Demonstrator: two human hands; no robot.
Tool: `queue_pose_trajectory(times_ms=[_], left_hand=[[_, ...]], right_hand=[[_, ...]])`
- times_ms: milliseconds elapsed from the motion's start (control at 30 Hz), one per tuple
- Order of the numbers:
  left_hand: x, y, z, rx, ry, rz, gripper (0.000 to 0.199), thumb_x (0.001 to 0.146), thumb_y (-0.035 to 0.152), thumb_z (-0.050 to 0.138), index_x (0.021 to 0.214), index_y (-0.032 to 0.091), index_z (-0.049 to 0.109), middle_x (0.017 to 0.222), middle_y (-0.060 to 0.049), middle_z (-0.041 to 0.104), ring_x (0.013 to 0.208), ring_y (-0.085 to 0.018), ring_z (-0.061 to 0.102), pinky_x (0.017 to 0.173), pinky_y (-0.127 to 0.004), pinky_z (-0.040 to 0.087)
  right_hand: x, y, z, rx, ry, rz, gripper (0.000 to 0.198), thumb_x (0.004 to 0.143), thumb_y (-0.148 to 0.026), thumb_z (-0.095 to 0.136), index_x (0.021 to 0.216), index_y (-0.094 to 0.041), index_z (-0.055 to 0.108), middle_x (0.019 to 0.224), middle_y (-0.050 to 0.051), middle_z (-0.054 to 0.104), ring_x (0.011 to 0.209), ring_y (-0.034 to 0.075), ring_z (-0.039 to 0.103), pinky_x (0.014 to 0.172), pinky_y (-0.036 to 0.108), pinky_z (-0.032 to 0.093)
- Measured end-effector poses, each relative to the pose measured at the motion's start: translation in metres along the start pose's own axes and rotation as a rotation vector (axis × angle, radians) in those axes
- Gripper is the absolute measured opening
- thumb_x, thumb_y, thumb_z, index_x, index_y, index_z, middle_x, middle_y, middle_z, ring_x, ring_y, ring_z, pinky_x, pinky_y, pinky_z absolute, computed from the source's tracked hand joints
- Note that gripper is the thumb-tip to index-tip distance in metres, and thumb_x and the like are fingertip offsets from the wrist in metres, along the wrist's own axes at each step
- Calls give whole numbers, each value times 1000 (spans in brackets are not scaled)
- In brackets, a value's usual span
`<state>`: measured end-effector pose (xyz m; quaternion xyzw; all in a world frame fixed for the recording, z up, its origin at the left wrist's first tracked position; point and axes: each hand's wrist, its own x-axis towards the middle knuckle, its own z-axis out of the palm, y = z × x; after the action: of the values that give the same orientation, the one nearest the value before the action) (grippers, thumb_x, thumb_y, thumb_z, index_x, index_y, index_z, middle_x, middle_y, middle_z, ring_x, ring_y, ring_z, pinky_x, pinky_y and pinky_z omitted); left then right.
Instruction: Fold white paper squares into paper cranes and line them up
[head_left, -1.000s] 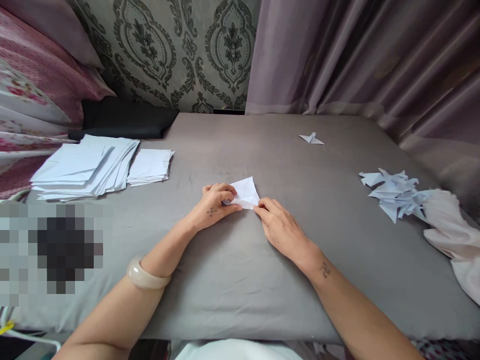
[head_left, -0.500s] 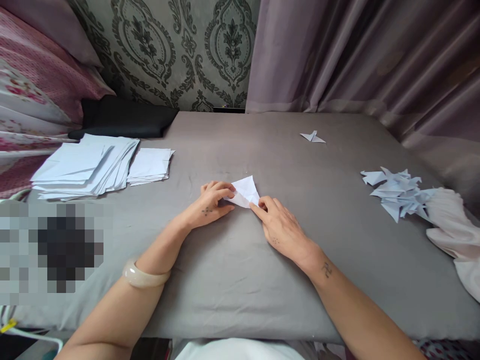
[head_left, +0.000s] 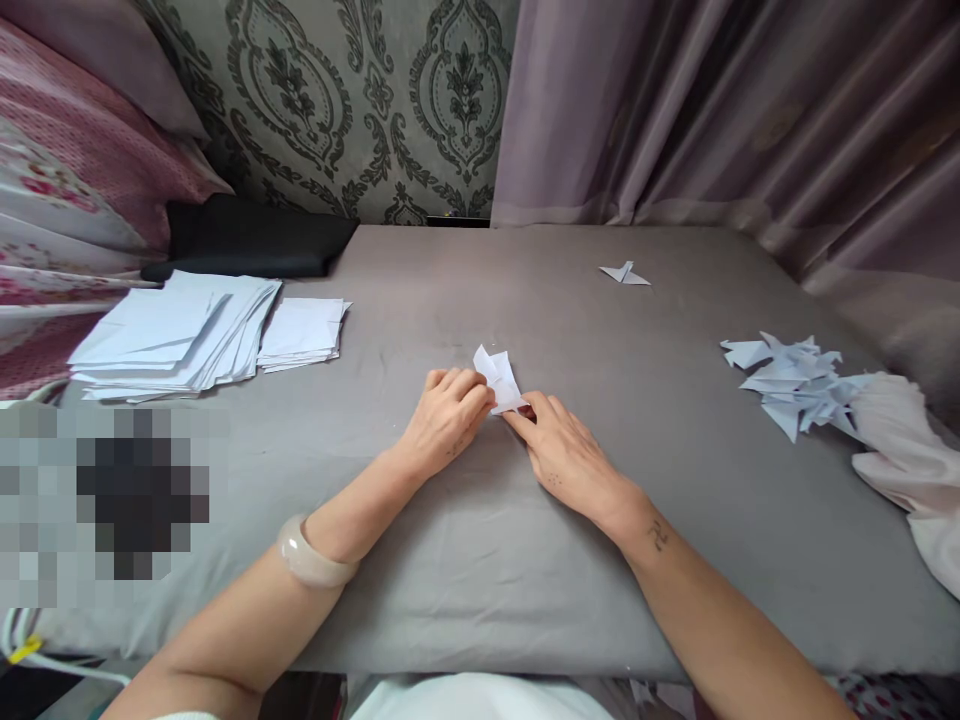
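Note:
A small folded sheet of white paper (head_left: 501, 378) lies between my hands on the grey cloth, one flap of it raised at the upper left. My left hand (head_left: 453, 418) is closed with its fingertips pinching the paper's left side. At the lower right corner, my right hand (head_left: 564, 447) grips the paper's edge between thumb and fingers. Part of the paper is hidden behind the left fingers.
On the left are a stack of larger white sheets (head_left: 176, 335) and a stack of smaller squares (head_left: 304, 330), with a black folded item (head_left: 255, 238) behind. One folded paper bird (head_left: 625, 273) lies farther back. Several more folded papers (head_left: 799, 380) are heaped right, beside white cloth (head_left: 904, 440).
My left hand has moved right and turned over toward the paper, bringing its left part up and inward. The right hand has stayed nearly in place.

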<state>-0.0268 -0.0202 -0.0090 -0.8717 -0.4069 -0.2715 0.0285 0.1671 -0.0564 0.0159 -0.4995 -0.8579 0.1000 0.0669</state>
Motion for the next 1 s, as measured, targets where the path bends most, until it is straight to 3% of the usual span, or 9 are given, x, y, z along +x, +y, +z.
queue_pose_trajectory(times_ms=[100,233,767,1000], left_hand=[[0,1,-1,-97,-124,79,22,97,20,39,97,17,61,98,-6,67,84,-16,59,78,-32,37],[-1,-1,-2,-184,-217,63,29,98,17,35,103,16,63,104,-9,68,90,-17,61,77,-32,40],[1,-4,-7,-218,-319,124,32,96,19,35,112,17,63,108,-10,64,96,-21,55,82,-33,43],[3,-8,-5,-194,-361,216,40,91,9,33,119,18,60,117,-9,62,101,-22,51,86,-35,43]], right_hand=[[0,0,-1,15,-9,8,44,88,-4,36,121,-24,56,110,9,53,92,20,48,75,31,42],[-1,0,-2,20,-16,25,45,89,-4,35,123,-25,55,112,10,52,93,21,47,77,32,43],[-10,25,-28,170,-122,60,37,90,-14,40,110,-30,67,114,4,57,99,17,55,79,31,46],[-2,34,-22,315,-29,210,30,86,-13,43,90,-23,71,102,3,65,86,14,61,76,26,45]])
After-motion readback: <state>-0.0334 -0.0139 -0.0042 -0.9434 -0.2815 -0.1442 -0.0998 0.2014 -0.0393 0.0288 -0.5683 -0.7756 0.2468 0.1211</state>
